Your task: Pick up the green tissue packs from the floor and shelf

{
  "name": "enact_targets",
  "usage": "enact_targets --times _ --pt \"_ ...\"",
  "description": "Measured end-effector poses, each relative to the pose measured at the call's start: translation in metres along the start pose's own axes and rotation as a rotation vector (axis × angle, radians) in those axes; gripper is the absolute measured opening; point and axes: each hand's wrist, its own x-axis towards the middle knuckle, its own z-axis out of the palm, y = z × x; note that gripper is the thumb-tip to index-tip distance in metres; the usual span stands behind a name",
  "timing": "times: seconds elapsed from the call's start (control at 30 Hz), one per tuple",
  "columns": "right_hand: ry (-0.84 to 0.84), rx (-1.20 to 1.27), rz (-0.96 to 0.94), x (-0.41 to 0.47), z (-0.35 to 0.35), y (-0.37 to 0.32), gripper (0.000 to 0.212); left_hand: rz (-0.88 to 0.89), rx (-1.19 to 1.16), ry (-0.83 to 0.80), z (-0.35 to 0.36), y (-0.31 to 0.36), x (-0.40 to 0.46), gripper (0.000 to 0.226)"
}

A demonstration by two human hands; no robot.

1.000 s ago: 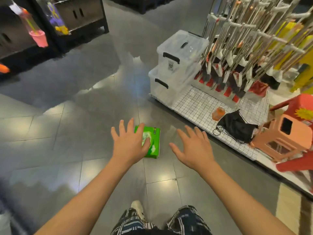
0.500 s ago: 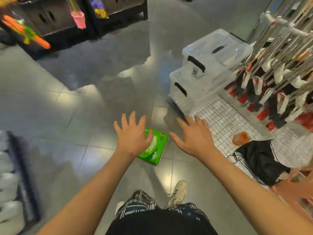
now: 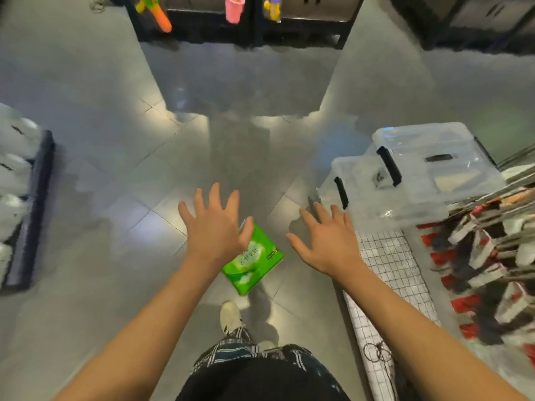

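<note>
1. a person stands in a shop aisle, looking down at both outstretched arms over a shiny grey tiled floor (image 3: 121,227).
2. the left hand (image 3: 215,227) has its fingers spread and straight; its thumb presses a green tissue pack (image 3: 254,257) against the palm side, so the pack is carried under the hand, tilted, above the floor.
3. the right hand (image 3: 325,241) is spread and relaxed, holding nothing, just beside the pack but apart from it.
4. a pale shoe (image 3: 230,315) and plaid shorts (image 3: 231,342) show below the hands.
5. to the right, two clear lidded storage boxes (image 3: 419,180) with black handles stand stacked beside a white wire grid panel (image 3: 385,256) and a rack of red and white mop or broom heads (image 3: 486,256), blurred.
6. at the far end, dark shelving (image 3: 289,30) carries bright toys and a pink cup (image 3: 234,8).
7. judged from this, the pack is already in hand and off the floor; it is not yet set down anywhere.
</note>
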Motion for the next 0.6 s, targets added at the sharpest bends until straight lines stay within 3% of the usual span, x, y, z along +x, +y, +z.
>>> enact_targets --times 0.3,0.6 --pt "-0.021 -0.003 -0.172 0.074 0.009 0.025 0.083 -0.219 0.021 -0.037 0.027 0.007 0.006 0.078" --pt "-0.055 0.045 -0.466 0.141 0.057 0.072 0.084 -0.456 0.09 -0.042 0.078 0.064 0.025 0.074"
